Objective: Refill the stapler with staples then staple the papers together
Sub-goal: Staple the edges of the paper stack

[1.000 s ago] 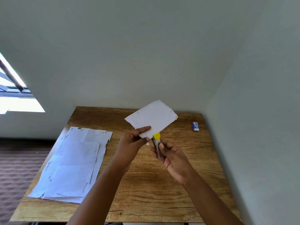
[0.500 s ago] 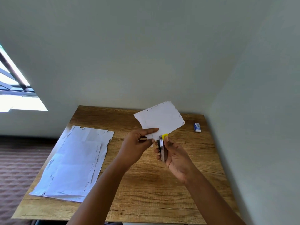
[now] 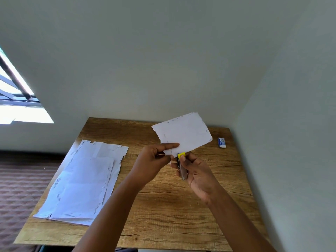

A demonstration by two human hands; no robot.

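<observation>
My left hand pinches the lower edge of a small white bundle of papers, held up above the wooden table. A row of staples runs along the bundle's far edge. My right hand grips a small metal stapler with a yellow tip. The stapler's tip meets the papers' lower edge, just right of my left thumb. Whether its jaws close on the paper I cannot tell.
A stack of large white sheets with torn edges lies on the table's left side. A small blue and white staple box sits at the far right corner. Walls stand behind and to the right; a window is at left.
Both hands have shifted to the right with the papers and the stapler. The paper bundle has turned a little, and the stapler's tip has come up to its lower edge.
</observation>
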